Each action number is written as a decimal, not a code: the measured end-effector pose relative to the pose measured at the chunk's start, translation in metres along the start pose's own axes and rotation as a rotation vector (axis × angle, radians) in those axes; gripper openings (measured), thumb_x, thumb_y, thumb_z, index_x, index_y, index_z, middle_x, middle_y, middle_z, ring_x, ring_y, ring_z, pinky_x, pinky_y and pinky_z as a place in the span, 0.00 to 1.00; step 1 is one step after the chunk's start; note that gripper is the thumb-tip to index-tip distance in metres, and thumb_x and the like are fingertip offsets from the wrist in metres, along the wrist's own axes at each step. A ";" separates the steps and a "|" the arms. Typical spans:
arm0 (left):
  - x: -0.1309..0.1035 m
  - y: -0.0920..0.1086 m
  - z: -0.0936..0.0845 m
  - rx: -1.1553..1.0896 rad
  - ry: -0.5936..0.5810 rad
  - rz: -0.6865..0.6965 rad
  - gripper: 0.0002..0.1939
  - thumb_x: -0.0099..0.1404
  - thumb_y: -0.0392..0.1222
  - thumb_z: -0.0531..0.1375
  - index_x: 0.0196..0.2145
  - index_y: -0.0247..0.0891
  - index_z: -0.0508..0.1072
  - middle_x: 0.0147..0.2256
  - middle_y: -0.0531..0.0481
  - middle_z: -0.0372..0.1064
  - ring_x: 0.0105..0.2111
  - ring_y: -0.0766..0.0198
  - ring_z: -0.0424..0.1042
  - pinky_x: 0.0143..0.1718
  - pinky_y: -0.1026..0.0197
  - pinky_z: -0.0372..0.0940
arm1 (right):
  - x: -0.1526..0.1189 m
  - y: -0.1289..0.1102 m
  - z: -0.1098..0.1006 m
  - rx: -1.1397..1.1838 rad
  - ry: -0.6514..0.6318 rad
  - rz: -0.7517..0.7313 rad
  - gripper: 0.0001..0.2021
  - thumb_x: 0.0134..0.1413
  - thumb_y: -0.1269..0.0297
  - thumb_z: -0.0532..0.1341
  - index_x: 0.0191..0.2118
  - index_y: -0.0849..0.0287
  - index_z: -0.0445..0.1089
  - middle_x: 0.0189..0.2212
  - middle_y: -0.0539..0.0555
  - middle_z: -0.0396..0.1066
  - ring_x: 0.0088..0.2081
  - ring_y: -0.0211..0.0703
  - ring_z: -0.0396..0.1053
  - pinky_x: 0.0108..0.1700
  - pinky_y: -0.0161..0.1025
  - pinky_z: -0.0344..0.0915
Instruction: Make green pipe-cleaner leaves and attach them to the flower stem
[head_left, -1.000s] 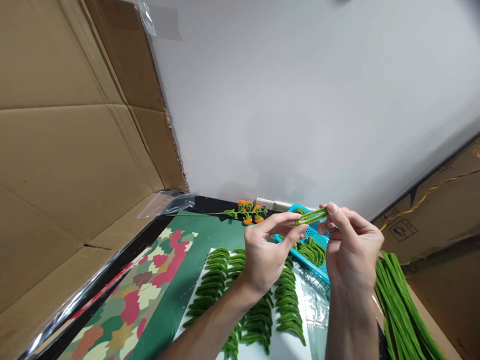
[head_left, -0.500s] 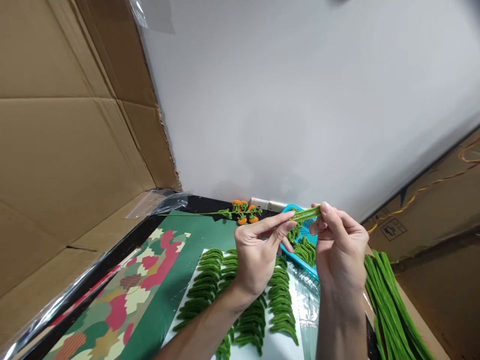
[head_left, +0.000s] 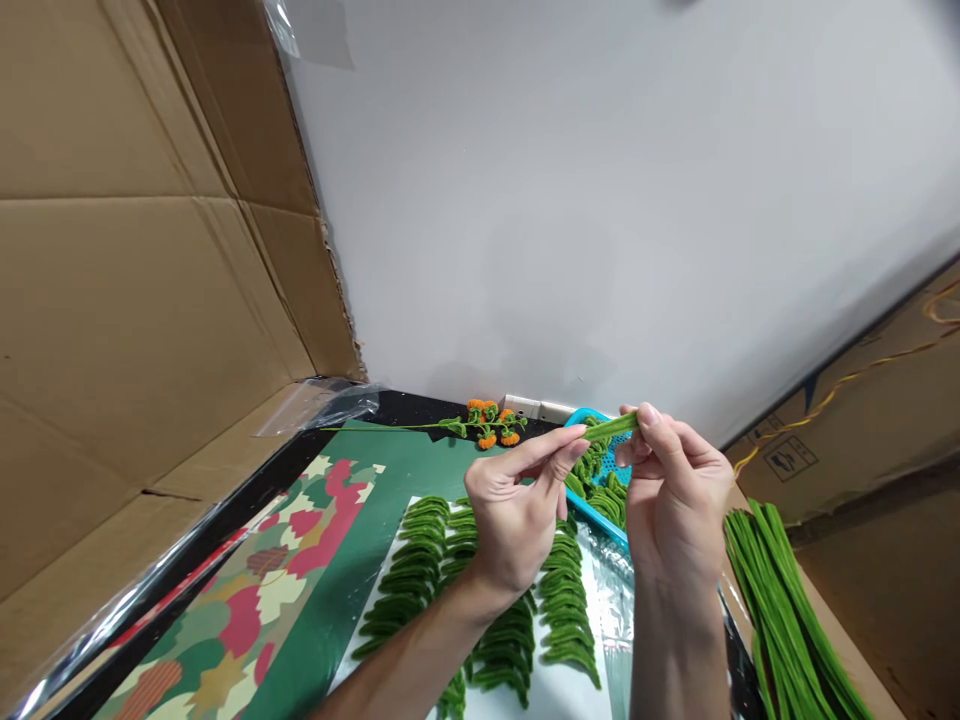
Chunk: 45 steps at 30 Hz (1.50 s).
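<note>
A short green fuzzy pipe cleaner piece point(head_left: 611, 428), which looks folded into close strands, stretches between my two hands above the table. My left hand point(head_left: 517, 500) pinches its left end between thumb and fingers. At its right end, the thumb and fingertips of my right hand point(head_left: 675, 480) are closed on it. Below my left hand, several rows of curved green pipe cleaner pieces point(head_left: 570, 600) lie on a white sheet point(head_left: 379, 590). Behind my hands stands a blue basket point(head_left: 600, 521) holding more green pieces, partly hidden by them.
Long green pipe cleaners point(head_left: 787, 610) lie in a bundle at the right. An orange flower stem point(head_left: 487, 425) rests at the back on the green mat point(head_left: 390, 465). Cardboard point(head_left: 150, 300) rises at the left, a white wall point(head_left: 600, 200) behind. A clear plastic bag point(head_left: 322, 403) lies back left.
The green piece has turned slightly, so its strands look closer together. Both hands keep their pinch and have shifted barely to the left in view.
</note>
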<state>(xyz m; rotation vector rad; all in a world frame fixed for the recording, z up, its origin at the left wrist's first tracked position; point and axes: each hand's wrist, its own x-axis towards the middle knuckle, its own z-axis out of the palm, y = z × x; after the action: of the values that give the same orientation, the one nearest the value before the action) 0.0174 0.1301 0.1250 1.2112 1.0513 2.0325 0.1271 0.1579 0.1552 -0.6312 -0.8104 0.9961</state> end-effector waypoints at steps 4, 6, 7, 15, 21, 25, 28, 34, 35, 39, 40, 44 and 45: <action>-0.002 0.000 0.000 0.026 0.027 0.003 0.06 0.66 0.44 0.72 0.40 0.45 0.88 0.19 0.56 0.74 0.12 0.72 0.64 0.12 0.68 0.59 | -0.002 0.001 0.003 0.000 -0.014 0.002 0.09 0.49 0.65 0.77 0.23 0.58 0.80 0.21 0.48 0.69 0.26 0.35 0.66 0.36 0.36 0.65; -0.003 0.000 -0.001 0.047 0.046 0.023 0.06 0.66 0.45 0.71 0.41 0.45 0.88 0.19 0.56 0.75 0.12 0.72 0.65 0.12 0.68 0.59 | -0.004 0.002 0.005 0.000 -0.021 0.000 0.10 0.50 0.64 0.76 0.23 0.57 0.79 0.20 0.47 0.68 0.26 0.36 0.66 0.37 0.37 0.65; -0.003 0.000 -0.001 0.049 0.054 0.028 0.06 0.66 0.45 0.71 0.41 0.45 0.88 0.20 0.56 0.75 0.13 0.72 0.66 0.13 0.68 0.60 | -0.005 0.002 0.007 0.000 -0.021 -0.006 0.10 0.51 0.64 0.76 0.23 0.57 0.79 0.20 0.47 0.68 0.26 0.36 0.66 0.37 0.37 0.65; 0.012 0.007 -0.003 -0.047 -0.160 -0.153 0.12 0.66 0.47 0.72 0.45 0.39 0.86 0.25 0.51 0.80 0.16 0.71 0.69 0.16 0.69 0.63 | -0.004 0.004 0.007 -0.111 -0.059 -0.115 0.06 0.55 0.64 0.75 0.29 0.57 0.82 0.26 0.49 0.73 0.26 0.35 0.64 0.32 0.37 0.62; 0.024 0.004 -0.007 -0.247 -0.311 -0.428 0.18 0.68 0.54 0.69 0.35 0.34 0.83 0.29 0.45 0.81 0.14 0.74 0.65 0.12 0.71 0.53 | 0.001 0.005 0.000 -0.239 -0.184 -0.115 0.06 0.59 0.62 0.74 0.33 0.56 0.82 0.27 0.49 0.75 0.25 0.35 0.65 0.31 0.37 0.63; 0.032 0.004 -0.012 -0.233 -0.284 -0.434 0.18 0.66 0.54 0.71 0.36 0.32 0.82 0.29 0.45 0.81 0.14 0.74 0.66 0.11 0.72 0.53 | 0.005 0.001 -0.006 -0.378 -0.261 -0.071 0.09 0.60 0.58 0.72 0.35 0.57 0.82 0.25 0.48 0.73 0.22 0.33 0.62 0.27 0.35 0.61; 0.037 0.007 -0.017 -0.155 -0.289 -0.372 0.17 0.64 0.52 0.72 0.34 0.32 0.82 0.31 0.43 0.82 0.15 0.72 0.68 0.11 0.71 0.54 | 0.007 -0.004 -0.010 -0.478 -0.289 -0.064 0.12 0.60 0.55 0.71 0.32 0.59 0.81 0.23 0.48 0.71 0.22 0.33 0.61 0.24 0.35 0.60; 0.043 0.015 -0.022 -0.095 -0.372 -0.380 0.17 0.63 0.52 0.73 0.34 0.32 0.81 0.32 0.42 0.83 0.14 0.71 0.70 0.11 0.71 0.54 | 0.006 -0.005 -0.011 -0.542 -0.365 -0.073 0.15 0.64 0.54 0.69 0.31 0.59 0.80 0.22 0.48 0.70 0.22 0.34 0.62 0.24 0.34 0.62; 0.044 0.016 -0.023 -0.099 -0.376 -0.403 0.18 0.63 0.53 0.72 0.34 0.33 0.80 0.32 0.42 0.83 0.13 0.71 0.70 0.10 0.71 0.53 | 0.006 -0.004 -0.011 -0.555 -0.370 -0.087 0.14 0.64 0.55 0.68 0.31 0.59 0.80 0.23 0.49 0.71 0.23 0.34 0.63 0.24 0.34 0.63; 0.046 0.018 -0.025 -0.113 -0.369 -0.492 0.19 0.64 0.54 0.72 0.35 0.33 0.79 0.33 0.42 0.83 0.12 0.72 0.68 0.08 0.71 0.51 | 0.006 -0.004 -0.014 -0.608 -0.372 -0.223 0.06 0.63 0.60 0.70 0.42 0.55 0.82 0.39 0.53 0.79 0.32 0.38 0.73 0.30 0.36 0.71; 0.047 0.018 -0.026 -0.115 -0.372 -0.501 0.18 0.64 0.54 0.72 0.35 0.33 0.79 0.33 0.43 0.83 0.12 0.72 0.68 0.08 0.71 0.51 | 0.006 -0.005 -0.016 -0.615 -0.383 -0.270 0.08 0.62 0.62 0.71 0.46 0.53 0.81 0.44 0.53 0.79 0.34 0.38 0.74 0.31 0.37 0.73; 0.048 0.018 -0.028 -0.127 -0.396 -0.512 0.18 0.65 0.53 0.71 0.32 0.33 0.79 0.30 0.45 0.81 0.12 0.73 0.68 0.08 0.72 0.51 | 0.007 -0.007 -0.021 -0.650 -0.472 -0.429 0.11 0.63 0.68 0.70 0.49 0.48 0.81 0.42 0.50 0.80 0.35 0.39 0.76 0.34 0.39 0.76; 0.048 0.019 -0.029 -0.134 -0.404 -0.515 0.18 0.65 0.52 0.71 0.31 0.33 0.78 0.28 0.47 0.80 0.12 0.73 0.67 0.08 0.72 0.51 | 0.007 -0.006 -0.022 -0.663 -0.485 -0.462 0.10 0.63 0.69 0.70 0.47 0.48 0.81 0.40 0.49 0.81 0.34 0.39 0.77 0.34 0.39 0.75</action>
<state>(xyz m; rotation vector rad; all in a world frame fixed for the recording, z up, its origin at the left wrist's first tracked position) -0.0307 0.1465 0.1545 1.0819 0.8956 1.3718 0.1501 0.1598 0.1501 -0.7193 -1.6665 0.4362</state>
